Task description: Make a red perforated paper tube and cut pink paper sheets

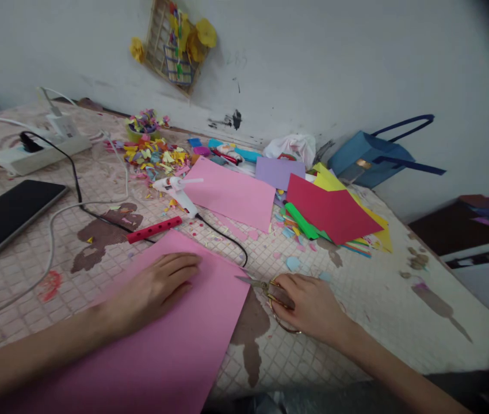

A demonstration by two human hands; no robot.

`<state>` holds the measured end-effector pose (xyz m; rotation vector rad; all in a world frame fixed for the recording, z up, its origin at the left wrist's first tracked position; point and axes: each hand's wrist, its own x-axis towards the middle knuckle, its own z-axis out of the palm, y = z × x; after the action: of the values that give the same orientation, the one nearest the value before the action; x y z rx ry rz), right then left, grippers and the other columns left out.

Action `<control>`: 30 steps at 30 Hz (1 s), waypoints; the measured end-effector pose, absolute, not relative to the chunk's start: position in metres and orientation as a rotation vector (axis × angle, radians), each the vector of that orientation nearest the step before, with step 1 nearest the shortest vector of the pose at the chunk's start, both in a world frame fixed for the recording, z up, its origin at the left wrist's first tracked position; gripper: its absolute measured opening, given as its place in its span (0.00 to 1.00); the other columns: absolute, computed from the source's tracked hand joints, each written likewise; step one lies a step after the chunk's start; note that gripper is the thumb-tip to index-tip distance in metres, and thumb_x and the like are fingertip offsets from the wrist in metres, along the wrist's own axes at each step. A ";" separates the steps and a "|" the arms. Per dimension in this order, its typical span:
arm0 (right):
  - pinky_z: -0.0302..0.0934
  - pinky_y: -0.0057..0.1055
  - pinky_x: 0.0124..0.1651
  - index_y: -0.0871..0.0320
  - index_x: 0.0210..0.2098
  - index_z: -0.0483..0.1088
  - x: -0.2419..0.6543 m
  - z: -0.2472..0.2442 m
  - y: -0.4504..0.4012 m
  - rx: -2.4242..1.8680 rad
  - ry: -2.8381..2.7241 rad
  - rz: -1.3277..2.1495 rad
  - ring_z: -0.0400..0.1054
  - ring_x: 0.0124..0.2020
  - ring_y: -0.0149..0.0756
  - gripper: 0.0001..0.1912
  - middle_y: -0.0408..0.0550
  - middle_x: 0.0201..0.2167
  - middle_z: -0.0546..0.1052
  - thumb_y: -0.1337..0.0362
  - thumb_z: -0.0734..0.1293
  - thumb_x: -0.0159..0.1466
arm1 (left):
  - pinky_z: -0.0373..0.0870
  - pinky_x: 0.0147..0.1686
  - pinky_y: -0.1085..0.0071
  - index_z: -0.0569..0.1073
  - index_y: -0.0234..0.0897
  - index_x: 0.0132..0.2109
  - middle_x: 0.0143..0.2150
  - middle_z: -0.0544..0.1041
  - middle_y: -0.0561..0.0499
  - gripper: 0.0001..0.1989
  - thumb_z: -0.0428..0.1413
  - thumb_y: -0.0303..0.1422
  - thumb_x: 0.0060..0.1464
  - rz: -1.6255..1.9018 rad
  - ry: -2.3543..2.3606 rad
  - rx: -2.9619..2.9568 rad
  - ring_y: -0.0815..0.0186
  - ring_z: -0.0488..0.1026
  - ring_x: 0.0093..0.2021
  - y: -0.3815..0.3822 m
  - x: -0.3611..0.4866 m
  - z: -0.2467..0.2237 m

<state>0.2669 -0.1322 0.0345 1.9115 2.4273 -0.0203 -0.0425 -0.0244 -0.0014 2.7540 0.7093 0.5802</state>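
Observation:
A large pink sheet point(175, 339) lies on the table in front of me, running off the bottom of the view. Flat on its upper part rests my left hand point(158, 290), fingers stretched out toward the right. My right hand point(309, 305) is wrapped round the handles of gold-handled scissors point(264, 286), just right of the sheet. The blade tips point left and lie at the sheet's upper right corner; whether they touch the paper I cannot tell.
Beyond the sheet are a white glue gun point(179, 195), a red strip point(155, 229), another pink sheet point(236, 192) and a red sheet point(335, 210). A phone point(14, 215) and power strip point(39, 154) with cables sit left. A blue bag point(369, 158) stands back right.

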 end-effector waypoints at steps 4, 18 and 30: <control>0.57 0.32 0.31 0.57 0.37 0.67 0.263 0.032 -0.124 1.913 2.471 0.034 0.73 0.31 0.41 0.08 0.47 0.29 0.77 0.60 0.64 0.60 | 0.67 0.56 0.57 0.72 0.37 0.50 0.55 0.74 0.44 0.13 0.45 0.31 0.64 0.610 0.703 2.733 0.58 0.70 0.56 -0.025 -0.045 -0.004; 0.57 0.32 0.31 0.58 0.37 0.69 0.255 0.035 -0.094 1.864 2.458 0.103 0.73 0.33 0.41 0.09 0.48 0.30 0.78 0.58 0.65 0.61 | 0.67 0.55 0.57 0.70 0.34 0.53 0.56 0.72 0.42 0.14 0.45 0.29 0.63 0.626 0.816 2.599 0.56 0.69 0.55 0.001 -0.036 0.003; 0.58 0.31 0.35 0.58 0.40 0.70 0.252 0.029 -0.073 1.807 2.613 0.054 0.73 0.35 0.39 0.11 0.48 0.32 0.78 0.57 0.65 0.62 | 0.65 0.46 0.60 0.72 0.35 0.39 0.40 0.73 0.43 0.06 0.51 0.30 0.60 0.422 0.755 2.732 0.57 0.67 0.44 0.037 -0.010 0.021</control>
<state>0.2518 -0.0726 0.0285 1.8069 2.6133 0.0540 -0.0097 0.0374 0.0209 2.7318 0.7550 0.4218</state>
